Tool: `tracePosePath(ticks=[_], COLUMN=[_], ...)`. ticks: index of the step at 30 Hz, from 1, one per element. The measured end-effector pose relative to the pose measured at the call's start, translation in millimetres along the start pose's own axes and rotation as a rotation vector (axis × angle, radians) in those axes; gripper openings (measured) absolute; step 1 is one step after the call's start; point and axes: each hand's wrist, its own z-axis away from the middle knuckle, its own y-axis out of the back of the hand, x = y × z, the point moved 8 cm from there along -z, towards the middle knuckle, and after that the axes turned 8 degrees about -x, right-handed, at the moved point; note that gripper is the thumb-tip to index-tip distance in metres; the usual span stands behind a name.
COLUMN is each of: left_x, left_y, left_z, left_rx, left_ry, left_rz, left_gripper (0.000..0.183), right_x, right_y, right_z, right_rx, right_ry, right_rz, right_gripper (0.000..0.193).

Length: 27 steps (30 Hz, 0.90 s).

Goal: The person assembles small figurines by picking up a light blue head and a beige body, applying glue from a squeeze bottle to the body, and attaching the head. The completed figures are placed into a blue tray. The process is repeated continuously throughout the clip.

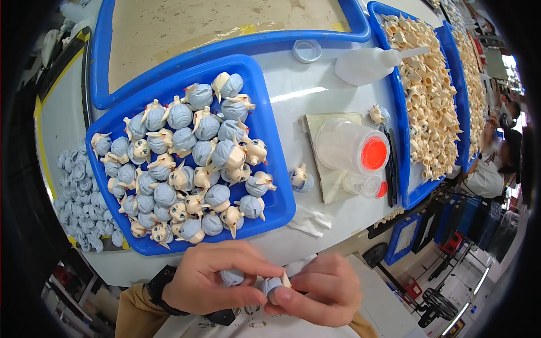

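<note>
Close to my body, my left hand [205, 279] and my right hand [324, 287] meet around a small doll head [273, 285] with grey-blue hair and a beige part showing. My right thumb and fingers pinch it. The left fingertips and thumb close in on its other side. A second grey-blue hair piece [231, 276] is tucked in my left palm; whether a face is attached to it is hidden. Just beyond my hands, a blue tray [285, 191] holds many doll heads [218, 196] with grey-blue hair, beige faces and pointed ears.
Loose grey-blue hair pieces [84, 197] lie at the left. Right of the tray are a single head [301, 178], a white cloth [311, 221], a red-centred plastic jar [344, 143] and a white squeeze bottle [366, 66]. Blue trays [414, 194] of beige parts stand farther right, near another person [487, 174].
</note>
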Motion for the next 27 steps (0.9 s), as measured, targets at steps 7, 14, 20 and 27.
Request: tracePosePath(ticks=[7, 14, 20, 27], left_x=[-10, 0, -1, 20], left_y=[-4, -11, -6, -8], left_z=[7, -4, 0, 16], left_rx=[0.077, -0.124, 0.027, -0.172], left_ry=[0.149, 0.193, 0.170, -0.250], left_rz=[0.291, -0.065, -0.108, 0.012], left_gripper=[0.057, 0.082, 0.059, 0.018], right_x=[-4, -5, 3, 47], right_y=[-8, -8, -9, -18], right_z=[-10, -6, -9, -19], right_rx=[-0.088, -0.182, -0.189, -0.242], right_ry=[0.027, 0.056, 0.046, -0.376], right_rz=[0.127, 0.147, 0.156, 0.174], right_gripper=[0.027, 0.023, 0.025, 0.054])
